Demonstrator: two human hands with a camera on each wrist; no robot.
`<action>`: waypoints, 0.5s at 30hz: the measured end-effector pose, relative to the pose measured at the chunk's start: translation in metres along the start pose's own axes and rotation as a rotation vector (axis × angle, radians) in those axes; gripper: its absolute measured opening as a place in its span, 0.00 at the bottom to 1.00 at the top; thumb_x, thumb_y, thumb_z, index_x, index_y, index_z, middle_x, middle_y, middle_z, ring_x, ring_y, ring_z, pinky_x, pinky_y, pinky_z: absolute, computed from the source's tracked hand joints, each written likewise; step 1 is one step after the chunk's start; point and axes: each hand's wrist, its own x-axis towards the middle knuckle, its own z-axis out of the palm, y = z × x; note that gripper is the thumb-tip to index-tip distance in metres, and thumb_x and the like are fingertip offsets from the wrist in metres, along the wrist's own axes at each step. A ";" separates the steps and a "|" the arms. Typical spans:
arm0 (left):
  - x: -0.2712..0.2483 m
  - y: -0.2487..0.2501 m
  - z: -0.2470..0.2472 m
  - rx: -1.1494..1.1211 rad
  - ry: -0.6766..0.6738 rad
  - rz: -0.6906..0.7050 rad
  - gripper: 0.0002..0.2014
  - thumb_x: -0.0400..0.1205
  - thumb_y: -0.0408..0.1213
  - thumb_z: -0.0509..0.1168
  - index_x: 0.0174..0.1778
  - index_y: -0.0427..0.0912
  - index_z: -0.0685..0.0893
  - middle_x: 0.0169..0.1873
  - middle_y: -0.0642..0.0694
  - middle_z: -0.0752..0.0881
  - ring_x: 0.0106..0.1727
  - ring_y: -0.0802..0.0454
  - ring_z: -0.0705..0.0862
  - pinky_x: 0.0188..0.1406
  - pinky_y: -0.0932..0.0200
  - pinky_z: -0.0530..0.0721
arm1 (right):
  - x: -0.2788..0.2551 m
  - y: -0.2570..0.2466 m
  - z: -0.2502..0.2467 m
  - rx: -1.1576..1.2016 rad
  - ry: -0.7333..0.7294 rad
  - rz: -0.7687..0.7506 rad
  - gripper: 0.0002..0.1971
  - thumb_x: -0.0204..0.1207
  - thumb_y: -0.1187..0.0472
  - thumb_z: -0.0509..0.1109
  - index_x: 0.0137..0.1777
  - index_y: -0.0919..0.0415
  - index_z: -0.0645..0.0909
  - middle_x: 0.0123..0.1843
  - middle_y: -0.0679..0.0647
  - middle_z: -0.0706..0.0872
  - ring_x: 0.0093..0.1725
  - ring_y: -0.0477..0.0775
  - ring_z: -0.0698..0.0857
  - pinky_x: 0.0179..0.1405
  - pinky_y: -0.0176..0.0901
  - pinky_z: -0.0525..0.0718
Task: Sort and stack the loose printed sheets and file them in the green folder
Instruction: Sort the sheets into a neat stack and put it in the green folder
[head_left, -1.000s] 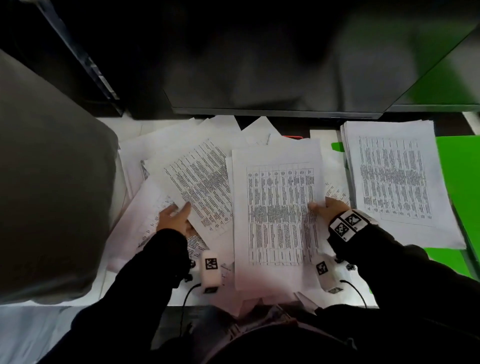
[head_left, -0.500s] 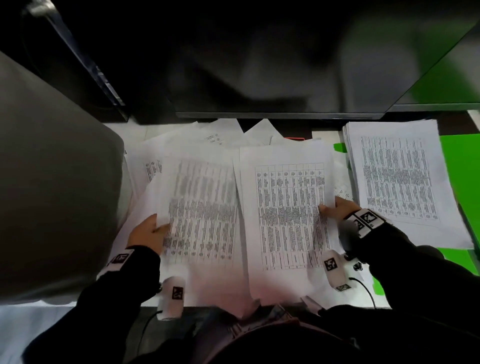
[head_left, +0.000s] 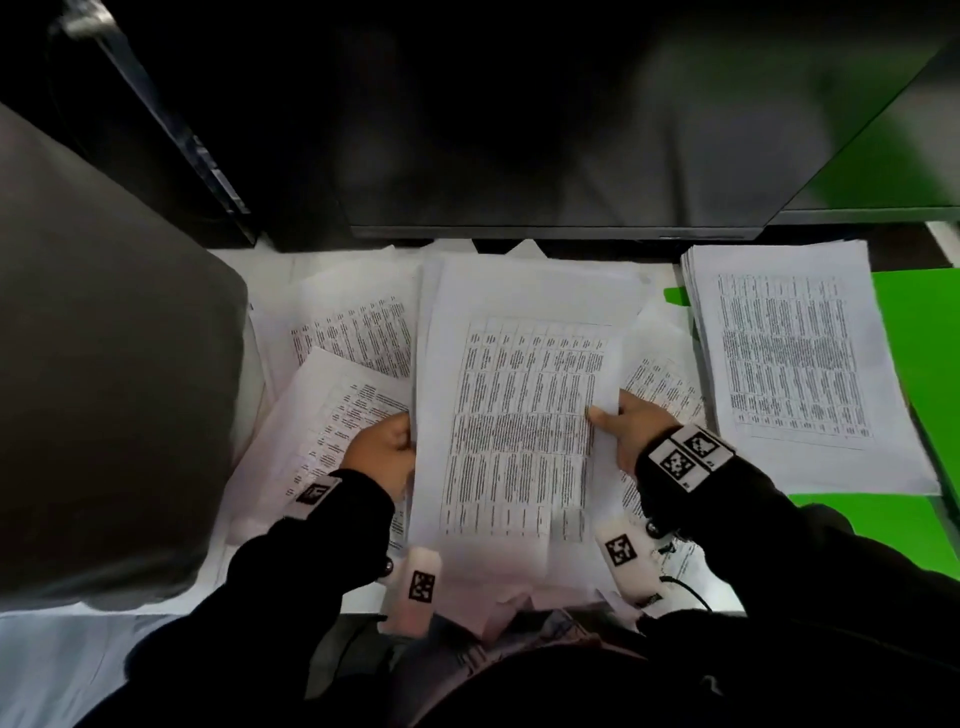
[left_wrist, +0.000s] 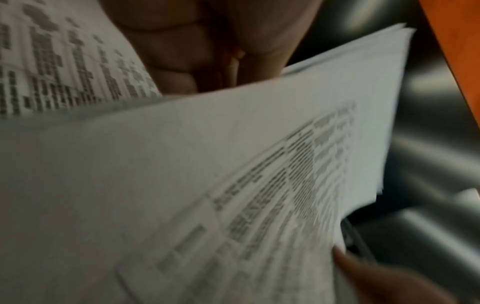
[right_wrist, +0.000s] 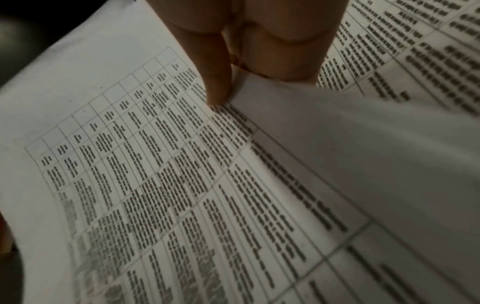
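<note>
At frame centre, a thin bundle of printed sheets (head_left: 511, 415) is being pinched along its side edges by the left hand (head_left: 382, 452) and right hand (head_left: 631, 426); light, limp and slippery, it is best being gripped mid-edge. The green folder (head_left: 919, 332) is lying at right.

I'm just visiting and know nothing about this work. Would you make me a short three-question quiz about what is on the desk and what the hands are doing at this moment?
1. True or false: the neat stack of white printed sheets lies on the open green folder.
2. Which hands hold the middle bundle of white printed sheets?
A. the left hand only
B. the right hand only
C. both
3. Fill in: the loose white printed sheets still unsorted lie to the ___ of that bundle.

Key: 1 true; 2 C; 3 left.
</note>
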 end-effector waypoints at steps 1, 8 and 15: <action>0.001 -0.001 0.002 0.053 -0.047 -0.009 0.19 0.74 0.19 0.66 0.38 0.54 0.85 0.26 0.62 0.89 0.31 0.63 0.87 0.34 0.65 0.86 | -0.001 0.002 -0.003 -0.026 0.004 0.004 0.11 0.78 0.56 0.67 0.58 0.55 0.81 0.55 0.49 0.85 0.57 0.53 0.83 0.61 0.44 0.77; 0.037 0.003 -0.011 0.669 -0.043 0.173 0.11 0.74 0.41 0.73 0.51 0.48 0.84 0.52 0.50 0.77 0.56 0.50 0.81 0.60 0.56 0.78 | -0.008 0.015 -0.049 -0.257 0.236 0.235 0.20 0.82 0.57 0.60 0.70 0.67 0.72 0.69 0.65 0.79 0.64 0.62 0.79 0.53 0.39 0.71; 0.072 0.024 -0.012 1.228 -0.243 0.220 0.39 0.62 0.54 0.79 0.68 0.55 0.71 0.69 0.50 0.71 0.71 0.46 0.68 0.69 0.50 0.69 | -0.010 0.047 -0.060 -0.071 0.094 0.204 0.33 0.59 0.42 0.79 0.60 0.63 0.80 0.42 0.53 0.87 0.39 0.51 0.85 0.34 0.36 0.78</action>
